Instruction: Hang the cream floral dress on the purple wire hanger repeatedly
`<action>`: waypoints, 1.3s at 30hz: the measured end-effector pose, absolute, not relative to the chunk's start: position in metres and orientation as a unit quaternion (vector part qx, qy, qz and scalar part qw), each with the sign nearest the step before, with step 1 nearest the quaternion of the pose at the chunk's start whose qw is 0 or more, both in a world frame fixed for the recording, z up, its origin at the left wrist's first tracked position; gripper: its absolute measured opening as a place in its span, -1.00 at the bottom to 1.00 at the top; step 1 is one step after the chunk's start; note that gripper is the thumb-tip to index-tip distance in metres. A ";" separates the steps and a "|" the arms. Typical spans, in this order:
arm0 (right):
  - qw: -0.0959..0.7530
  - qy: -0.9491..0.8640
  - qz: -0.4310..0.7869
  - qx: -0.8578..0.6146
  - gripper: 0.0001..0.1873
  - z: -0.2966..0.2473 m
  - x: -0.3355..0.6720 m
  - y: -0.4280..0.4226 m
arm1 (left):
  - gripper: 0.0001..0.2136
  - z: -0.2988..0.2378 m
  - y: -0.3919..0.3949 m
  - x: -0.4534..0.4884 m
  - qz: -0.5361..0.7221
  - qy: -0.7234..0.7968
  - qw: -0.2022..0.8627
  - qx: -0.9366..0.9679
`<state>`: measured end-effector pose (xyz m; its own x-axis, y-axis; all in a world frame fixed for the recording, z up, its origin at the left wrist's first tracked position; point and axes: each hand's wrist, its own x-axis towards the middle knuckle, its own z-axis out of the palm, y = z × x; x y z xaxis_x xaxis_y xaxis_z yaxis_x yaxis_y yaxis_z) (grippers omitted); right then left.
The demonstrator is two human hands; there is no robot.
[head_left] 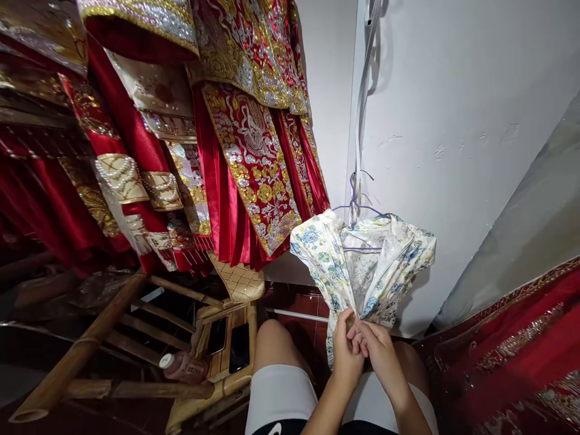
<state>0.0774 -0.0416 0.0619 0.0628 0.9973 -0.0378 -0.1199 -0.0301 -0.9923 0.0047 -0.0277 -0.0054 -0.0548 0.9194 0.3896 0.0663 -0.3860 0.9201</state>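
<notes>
A white garment with blue and green flowers [362, 266] hangs on a purple wire hanger [357, 208] against the white wall. Its fabric is gathered into a bunch at the bottom. My left hand [345, 353] and my right hand [380, 353] meet just below that bunch, above my knees. Both have their fingers closed, pinching the gathered floral cloth between them. My white shorts [283, 393] and bare thighs show beneath the hands.
Red costumes with gold and silver embroidery [254, 157] hang at the left. A bamboo ladder [90, 344] and a wooden stool [226, 344] stand below them, with a pink bottle [181, 365]. Red embroidered cloth under plastic [512, 350] lies at the right.
</notes>
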 end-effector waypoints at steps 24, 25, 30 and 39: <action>0.570 -0.536 0.452 -0.427 -0.57 0.231 0.115 0.053 | -0.68 0.147 0.047 -0.031 0.561 0.308 0.188 0.745; 0.570 -0.540 0.448 -0.428 -0.55 0.230 0.116 0.052 | -0.65 0.169 0.057 -0.033 0.566 0.292 0.161 0.754; 0.585 -0.541 0.437 -0.417 -0.48 0.225 0.124 0.060 | -0.78 0.226 0.090 -0.034 0.429 0.240 0.019 0.870; 0.536 -0.586 0.425 -0.434 -0.43 0.157 0.128 0.079 | -0.84 0.238 0.096 -0.059 0.542 0.310 -0.015 0.781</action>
<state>0.1277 0.0789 0.1573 -0.0496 0.9644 0.2598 0.0525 0.2622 -0.9636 -0.0594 0.0960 0.2382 0.2211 0.4676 0.8559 0.4999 -0.8079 0.3122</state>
